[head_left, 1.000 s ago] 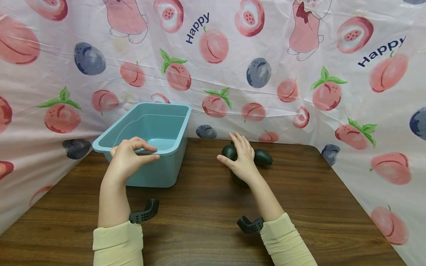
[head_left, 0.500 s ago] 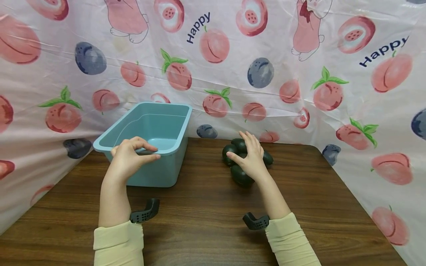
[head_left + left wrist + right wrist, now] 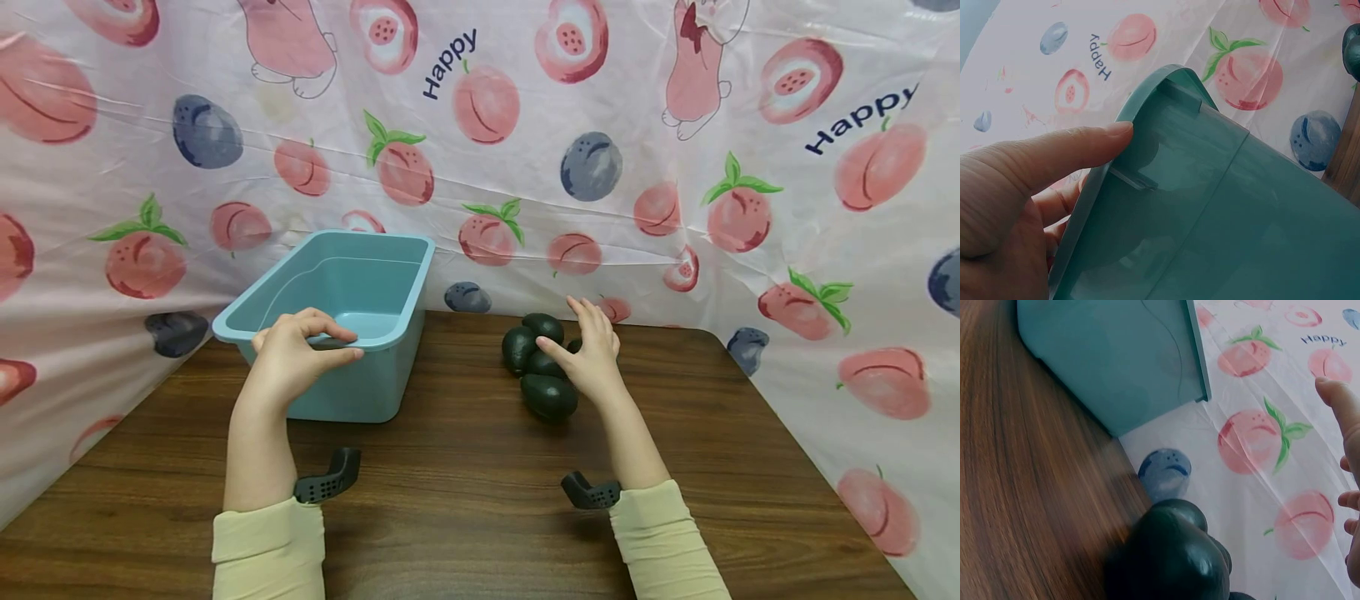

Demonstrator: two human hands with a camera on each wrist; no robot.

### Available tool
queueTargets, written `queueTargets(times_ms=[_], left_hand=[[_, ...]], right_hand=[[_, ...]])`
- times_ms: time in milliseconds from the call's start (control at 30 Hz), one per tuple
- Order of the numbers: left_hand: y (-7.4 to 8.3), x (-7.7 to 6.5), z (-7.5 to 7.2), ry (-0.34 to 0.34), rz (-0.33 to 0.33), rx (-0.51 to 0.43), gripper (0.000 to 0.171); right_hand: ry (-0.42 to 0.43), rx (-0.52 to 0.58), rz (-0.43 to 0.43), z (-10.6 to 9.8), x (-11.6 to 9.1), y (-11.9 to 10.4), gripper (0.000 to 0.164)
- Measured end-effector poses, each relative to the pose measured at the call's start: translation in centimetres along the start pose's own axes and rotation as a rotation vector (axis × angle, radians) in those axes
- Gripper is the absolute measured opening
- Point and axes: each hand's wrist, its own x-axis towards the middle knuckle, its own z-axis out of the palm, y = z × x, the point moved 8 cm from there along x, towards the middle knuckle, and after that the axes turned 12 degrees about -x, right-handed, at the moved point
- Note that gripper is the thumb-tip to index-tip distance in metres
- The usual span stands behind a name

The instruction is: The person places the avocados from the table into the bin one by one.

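Observation:
My left hand point(image 3: 288, 358) grips the near rim of a light blue plastic bin point(image 3: 348, 392). In the left wrist view, the thumb point(image 3: 1085, 150) lies on the bin's outer side and the other fingers are partly hidden behind the rim. Several dark green avocados point(image 3: 549, 397) sit clustered on the table, right of the bin. Above the cluster's right side is my right hand point(image 3: 592, 358), its fingers extended and spread from the thumb, holding nothing. It hides part of an avocado at the back right. From the right wrist, an avocado point(image 3: 1175, 559) looms close, with the hand point(image 3: 1350, 456) at the right edge.
The brown wooden table point(image 3: 450, 500) reaches back to a fruit-print cloth point(image 3: 517, 183) hanging behind and at both sides. A black wrist mount point(image 3: 328, 477) sits on the left forearm, another mount point(image 3: 591, 490) on the right.
My right hand has shifted rightward across the avocados, uncovering those at the left and front of the cluster. The left hand stays on the bin's rim.

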Motion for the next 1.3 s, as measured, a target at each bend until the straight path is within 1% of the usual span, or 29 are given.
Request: queueTargets(times_ms=[200,600,833,1100,1300], left_hand=[[0.0,0.0,0.0,-0.001,0.006,0.004,0.019],[0.0,0.0,0.0,0.002,0.006,0.007,0.018],[0.1,-0.1,0.0,-0.001,0.000,0.009,0.019],[0.0,-0.1,0.0,-0.006,-0.008,0.022,0.019],[0.1,0.0,0.0,-0.004,0.001,0.027,0.019]], right_hand=[[0.010,0.000,0.033,-0.5,0.0,1.2,0.081],[0.030,-0.012,0.082,-0.6,0.3,3.5,0.080],[0.055,-0.018,0.110,-0.4,0.2,5.4,0.079],[0.023,0.005,0.159,-0.1,0.0,7.5,0.082],[0.019,0.000,0.183,0.0,-0.1,8.6,0.080]])
